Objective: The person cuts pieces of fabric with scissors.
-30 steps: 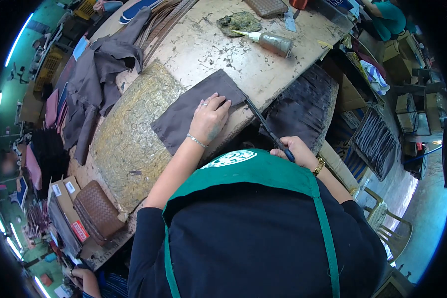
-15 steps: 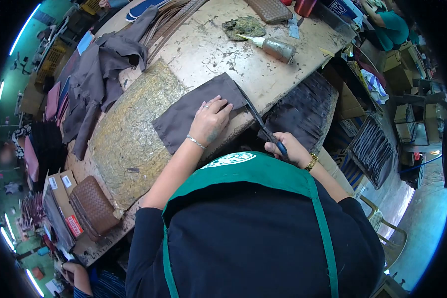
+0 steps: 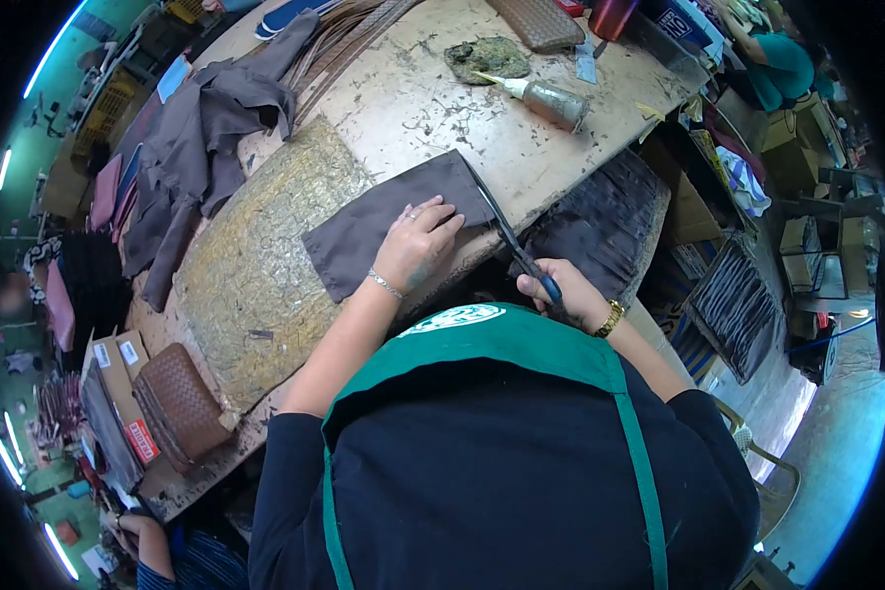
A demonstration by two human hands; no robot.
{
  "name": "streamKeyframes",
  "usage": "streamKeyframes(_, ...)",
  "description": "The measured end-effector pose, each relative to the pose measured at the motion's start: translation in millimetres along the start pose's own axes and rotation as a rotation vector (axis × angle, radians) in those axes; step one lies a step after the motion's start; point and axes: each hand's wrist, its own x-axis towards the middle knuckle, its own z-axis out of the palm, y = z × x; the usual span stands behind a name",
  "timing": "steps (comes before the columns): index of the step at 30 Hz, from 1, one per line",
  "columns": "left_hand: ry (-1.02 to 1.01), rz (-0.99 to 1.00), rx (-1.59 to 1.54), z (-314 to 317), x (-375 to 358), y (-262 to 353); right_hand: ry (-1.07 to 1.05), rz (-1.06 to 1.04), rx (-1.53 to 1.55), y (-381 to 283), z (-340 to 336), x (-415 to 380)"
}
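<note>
Near right, the right hand [image 3: 575,293] is closing around the handles of slim scissors [image 3: 523,257], whose blades are meeting the right end of a smooth, four-sided dark cloth [image 3: 369,224]. The left hand [image 3: 415,246] is lying spread on it, gripping nothing. The cloth is overlapping a crinkled, glossy mat [image 3: 265,261]; farther, a nozzled bottle [image 3: 556,105] is lying sideways.

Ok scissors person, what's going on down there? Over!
Left hand resting on dark cloth. Right hand gripping scissors, blades along the cloth's edge. Bottle lying farther up the table, seemingly not in the way.
</note>
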Motion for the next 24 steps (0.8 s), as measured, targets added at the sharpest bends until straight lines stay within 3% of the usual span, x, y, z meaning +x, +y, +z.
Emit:
streamKeyframes(6, 0.003, 0.004, -0.015, 2, -2, -2, 0.011, 0.005, 0.033, -2, 2, 7)
streamKeyframes(9, 0.012, 0.0, -0.019, 2, -2, -2, 0.041, -0.022, -0.121, -4, 2, 2)
streamKeyframes(17, 0.006, 0.019, -0.034, -1, -3, -1, 0.011, -0.005, 0.06, -9, 5, 13)
streamKeyframes(24, -0.008, 0.011, -0.042, 0, -4, -2, 0.041, -0.03, -0.005, -12, 6, 22)
